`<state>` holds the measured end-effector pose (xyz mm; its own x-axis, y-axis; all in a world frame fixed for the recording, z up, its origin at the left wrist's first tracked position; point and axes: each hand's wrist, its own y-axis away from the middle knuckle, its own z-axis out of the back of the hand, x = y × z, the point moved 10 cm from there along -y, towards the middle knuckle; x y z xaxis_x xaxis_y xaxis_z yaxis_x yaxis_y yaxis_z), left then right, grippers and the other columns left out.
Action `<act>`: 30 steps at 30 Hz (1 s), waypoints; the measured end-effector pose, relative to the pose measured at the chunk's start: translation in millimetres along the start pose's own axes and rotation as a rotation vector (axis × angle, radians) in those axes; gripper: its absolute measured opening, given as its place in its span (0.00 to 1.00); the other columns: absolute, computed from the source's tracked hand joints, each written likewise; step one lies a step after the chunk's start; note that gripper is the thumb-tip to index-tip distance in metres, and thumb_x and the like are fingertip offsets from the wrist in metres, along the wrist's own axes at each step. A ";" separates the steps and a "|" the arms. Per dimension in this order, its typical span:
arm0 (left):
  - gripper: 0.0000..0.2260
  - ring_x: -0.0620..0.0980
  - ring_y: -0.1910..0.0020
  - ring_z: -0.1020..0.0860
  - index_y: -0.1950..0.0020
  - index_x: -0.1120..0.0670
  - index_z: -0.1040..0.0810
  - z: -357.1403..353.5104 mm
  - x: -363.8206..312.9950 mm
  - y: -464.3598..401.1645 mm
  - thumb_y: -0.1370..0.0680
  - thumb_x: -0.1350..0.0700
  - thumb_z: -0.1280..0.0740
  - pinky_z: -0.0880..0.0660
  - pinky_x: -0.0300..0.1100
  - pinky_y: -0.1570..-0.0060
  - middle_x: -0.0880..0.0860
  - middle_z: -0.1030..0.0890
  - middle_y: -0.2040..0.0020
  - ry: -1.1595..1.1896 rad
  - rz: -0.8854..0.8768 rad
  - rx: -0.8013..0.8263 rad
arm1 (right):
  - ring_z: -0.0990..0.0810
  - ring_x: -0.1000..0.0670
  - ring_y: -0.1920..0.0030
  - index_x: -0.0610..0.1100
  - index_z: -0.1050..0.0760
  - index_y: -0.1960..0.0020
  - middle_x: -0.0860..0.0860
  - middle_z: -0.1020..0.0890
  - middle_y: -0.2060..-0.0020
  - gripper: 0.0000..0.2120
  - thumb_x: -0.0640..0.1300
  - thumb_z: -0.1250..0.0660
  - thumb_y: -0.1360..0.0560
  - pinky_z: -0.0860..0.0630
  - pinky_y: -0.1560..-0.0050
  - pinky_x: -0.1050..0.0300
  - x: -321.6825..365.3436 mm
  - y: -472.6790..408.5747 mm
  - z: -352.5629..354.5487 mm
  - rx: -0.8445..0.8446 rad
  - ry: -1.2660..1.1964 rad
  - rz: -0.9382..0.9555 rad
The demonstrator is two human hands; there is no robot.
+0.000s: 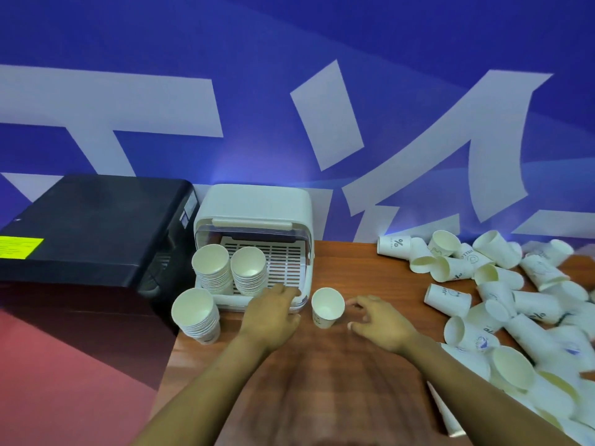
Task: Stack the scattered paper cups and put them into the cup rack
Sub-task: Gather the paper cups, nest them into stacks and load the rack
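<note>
A white cup rack (257, 207) with a raised clear lid stands at the back of the wooden table. Two stacks of paper cups (230, 272) stand inside it on the slotted tray. A third stack (197, 315) stands on the table left of the rack. A single upright paper cup (326, 307) stands just right of the rack's front corner. My left hand (273, 312) rests at the rack's front edge, fingers spread, holding nothing. My right hand (378, 320) hovers just right of the single cup, fingers apart, not touching it. Several scattered cups (502, 304) lie on the right.
A black machine (93, 226) with a yellow label fills the left side next to the rack. A blue wall with white lettering rises behind the table. The table's left edge drops to a red floor (64, 381). Bare wood shows between my forearms.
</note>
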<state>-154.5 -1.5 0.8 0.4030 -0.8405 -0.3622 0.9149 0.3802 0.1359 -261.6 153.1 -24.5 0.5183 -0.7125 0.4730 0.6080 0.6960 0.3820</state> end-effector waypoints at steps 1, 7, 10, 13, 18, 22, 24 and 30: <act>0.23 0.52 0.35 0.30 0.29 0.47 0.33 7.6 8.5 -0.7 0.24 0.49 0.37 0.31 0.47 0.37 0.49 0.30 0.31 -0.024 0.024 -0.030 | 0.26 0.54 0.43 0.51 0.31 0.33 0.52 0.28 0.37 0.23 0.49 0.32 0.27 0.29 0.40 0.59 1.9 -4.1 1.5 -0.006 -0.006 0.012; 0.28 0.56 0.32 0.35 0.28 0.46 0.36 70.6 84.7 4.8 0.27 0.51 0.34 0.33 0.53 0.38 0.52 0.35 0.28 -0.155 0.281 -0.215 | 0.26 0.54 0.49 0.51 0.31 0.34 0.51 0.26 0.39 0.23 0.48 0.32 0.28 0.28 0.43 0.57 44.4 -40.6 -2.3 -0.016 -0.052 0.106; 0.33 0.58 0.30 0.38 0.25 0.47 0.42 83.3 116.6 0.5 0.28 0.52 0.32 0.34 0.53 0.37 0.54 0.39 0.27 -0.161 0.387 -0.169 | 0.25 0.51 0.43 0.50 0.35 0.29 0.50 0.28 0.36 0.28 0.48 0.32 0.27 0.30 0.43 0.60 74.0 -60.9 -16.6 0.015 -0.076 0.137; 0.39 0.59 0.30 0.38 0.24 0.50 0.47 80.1 140.7 -10.2 0.29 0.51 0.30 0.33 0.53 0.37 0.55 0.41 0.27 -0.149 0.448 -0.094 | 0.28 0.49 0.37 0.51 0.40 0.27 0.49 0.31 0.32 0.32 0.49 0.32 0.28 0.31 0.38 0.58 102.7 -79.4 -29.5 0.037 -0.101 0.157; 0.41 0.59 0.34 0.33 0.22 0.51 0.52 64.1 173.3 -25.0 0.28 0.50 0.30 0.29 0.52 0.41 0.56 0.41 0.28 -0.045 0.522 0.004 | 0.34 0.48 0.30 0.52 0.46 0.25 0.50 0.37 0.28 0.40 0.53 0.29 0.31 0.33 0.33 0.52 132.9 -111.5 -44.1 0.026 -0.158 0.123; 0.38 0.57 0.48 0.25 0.27 0.49 0.46 49.6 181.8 -35.2 0.31 0.51 0.28 0.24 0.50 0.51 0.55 0.32 0.40 0.078 0.500 0.032 | 0.31 0.47 0.33 0.55 0.43 0.27 0.51 0.32 0.33 0.42 0.57 0.28 0.36 0.31 0.36 0.50 143.4 -130.2 -61.2 0.048 -0.205 0.097; 0.36 0.55 0.55 0.25 0.30 0.48 0.43 46.0 181.1 -40.4 0.32 0.52 0.27 0.25 0.48 0.56 0.55 0.31 0.42 0.112 0.487 0.018 | 0.28 0.48 0.36 0.58 0.41 0.30 0.54 0.28 0.36 0.44 0.61 0.27 0.42 0.28 0.38 0.47 145.6 -138.1 -68.7 0.040 -0.319 0.086; 0.31 0.60 0.51 0.23 0.33 0.48 0.39 46.6 172.0 -56.7 0.32 0.55 0.29 0.24 0.49 0.54 0.55 0.33 0.40 0.289 0.463 -0.107 | 0.25 0.51 0.46 0.54 0.35 0.35 0.56 0.23 0.46 0.36 0.43 0.22 0.39 0.25 0.54 0.62 130.2 -151.8 -67.7 -0.011 -0.565 0.033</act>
<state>-135.9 -185.6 -26.2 0.7258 -0.4417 -0.5274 0.6302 0.7343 0.2523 -245.7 -51.3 -74.7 0.1364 -0.5295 0.8373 0.6051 0.7137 0.3527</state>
